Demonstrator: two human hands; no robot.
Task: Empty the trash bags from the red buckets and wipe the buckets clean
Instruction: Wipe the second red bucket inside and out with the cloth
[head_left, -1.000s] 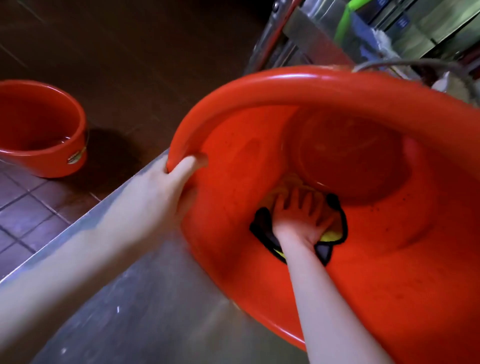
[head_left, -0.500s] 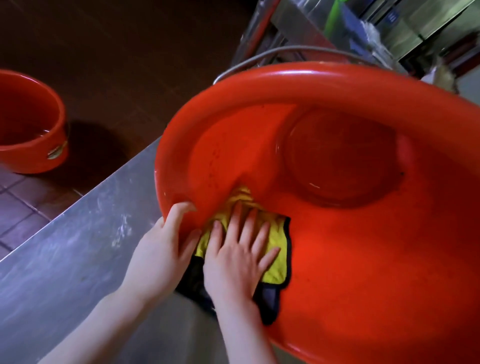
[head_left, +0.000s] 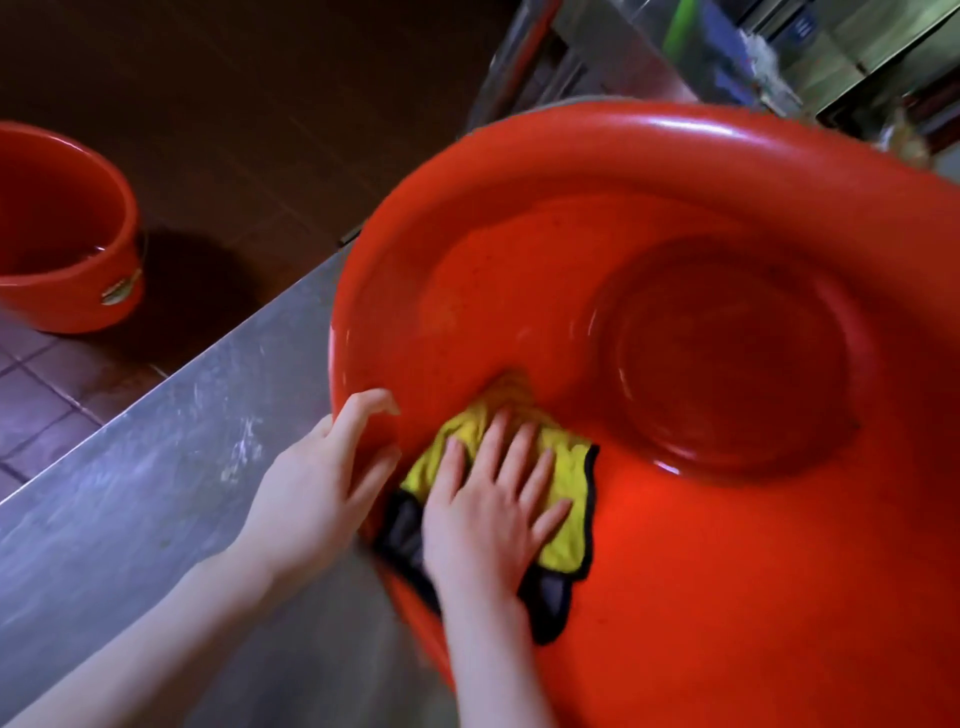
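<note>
Right now I am watching the fingers (head_left: 519, 452) of the right hand (head_left: 488, 519) lying straight and spread. They are pressing flat on the cloth (head_left: 569, 483) rather than curling round it. Under those fingers the cloth is showing yellow with a dark border, and it is sitting against the inner wall of the tipped bucket (head_left: 623, 130). Its dark part is bunching beside the wrist at the near rim.

Just to the left of the pressing fingers, the left hand (head_left: 317, 483) is gripping that same rim, its digits hooking over the edge and into the bucket. The tipped bucket is red and is lying on its side, with its mouth facing me and its round bottom showing beyond the fingertips.

Below both hands, the bucket is resting on a scuffed steel counter (head_left: 156, 493). Well off to the left of the hands, a second bucket (head_left: 62, 306), also red, is standing upright on the tiled floor (head_left: 36, 405).
</note>
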